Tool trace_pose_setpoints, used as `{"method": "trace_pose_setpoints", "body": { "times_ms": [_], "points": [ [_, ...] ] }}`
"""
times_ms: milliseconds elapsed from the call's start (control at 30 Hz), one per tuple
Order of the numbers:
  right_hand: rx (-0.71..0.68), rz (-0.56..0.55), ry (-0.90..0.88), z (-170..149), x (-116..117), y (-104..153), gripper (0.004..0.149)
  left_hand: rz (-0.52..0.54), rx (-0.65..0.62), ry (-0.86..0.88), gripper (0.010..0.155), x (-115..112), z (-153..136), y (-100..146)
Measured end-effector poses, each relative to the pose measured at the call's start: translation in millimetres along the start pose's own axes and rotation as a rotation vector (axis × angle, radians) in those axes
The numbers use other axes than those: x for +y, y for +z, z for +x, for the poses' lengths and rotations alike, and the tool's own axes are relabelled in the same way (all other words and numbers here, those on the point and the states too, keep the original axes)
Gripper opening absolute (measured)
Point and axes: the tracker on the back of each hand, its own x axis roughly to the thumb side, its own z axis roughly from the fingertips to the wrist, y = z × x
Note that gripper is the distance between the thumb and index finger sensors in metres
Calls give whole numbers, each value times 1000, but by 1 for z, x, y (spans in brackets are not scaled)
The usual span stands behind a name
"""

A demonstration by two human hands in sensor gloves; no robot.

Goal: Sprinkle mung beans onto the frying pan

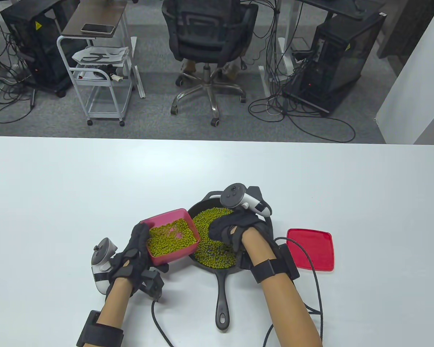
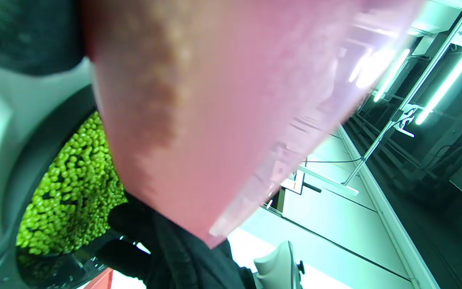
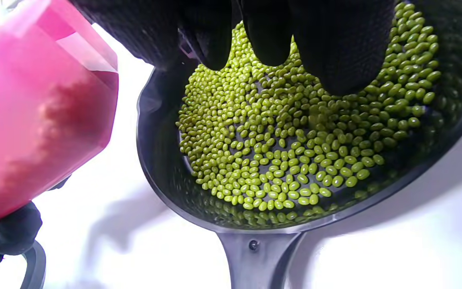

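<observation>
A black frying pan [image 1: 202,204] sits at the table's front centre, its handle [image 1: 222,300] pointing toward me. Green mung beans [image 1: 206,220] cover its bottom. My left hand [image 1: 141,238] grips the left wall of a pink container [image 1: 166,215] with mung beans in it, held tilted at the pan's left rim. In the left wrist view the container's underside [image 2: 231,100] fills the frame above the beans [image 2: 70,192]. My right hand [image 1: 226,229] hovers over the pan, its fingertips [image 3: 267,36] hanging just above the beans [image 3: 287,152] with nothing seen between them.
A red lid [image 1: 311,249] lies flat on the white table [image 1: 94,180] right of the pan. Glove cables trail off the table's front edge. Beyond the far edge stand an office chair [image 1: 206,39], a white cart and computer cases.
</observation>
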Motion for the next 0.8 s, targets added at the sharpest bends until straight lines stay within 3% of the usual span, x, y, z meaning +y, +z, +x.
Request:
{"method": "trace_pose_setpoints", "body": {
  "times_ms": [333, 500, 567, 700, 800],
  "points": [
    [-260, -161, -103, 35, -25, 46, 56, -1, 2, -33, 78, -4, -2, -2],
    [-448, -217, -147, 74, -12, 64, 53, -11, 7, -51, 78, -8, -3, -2],
    [-455, -204, -78, 88, 1, 62, 51, -17, 5, -53, 78, -10, -4, -2],
    [-335, -187, 193, 109, 31, 41, 53, -30, -1, -57, 78, -13, -4, 1],
    [-223, -99, 301, 115, 49, 25, 67, -38, -3, -59, 78, -16, -3, 2]
  ]
}}
